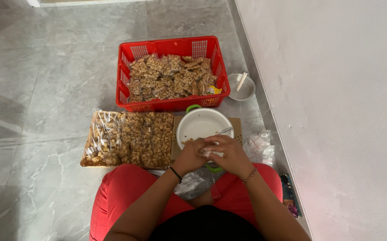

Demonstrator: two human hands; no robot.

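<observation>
My left hand (190,156) and my right hand (229,154) meet over the near rim of a white bowl with green handles (200,122). Together they pinch a small clear packet of nuts (208,152), mostly hidden by the fingers. A metal spoon (223,131) rests inside the bowl with a few nuts beside it. To the left lies a flat stack of filled nut packets (129,138). Beyond the bowl stands a red plastic basket (171,46) full of the same packets.
A small white dish with a stick (241,85) sits by the wall at the right. Empty clear bags (260,145) lie right of the bowl, more plastic (193,183) between my red-clad knees. A dark printed packet (289,194) lies near the wall. Grey tiled floor surrounds everything.
</observation>
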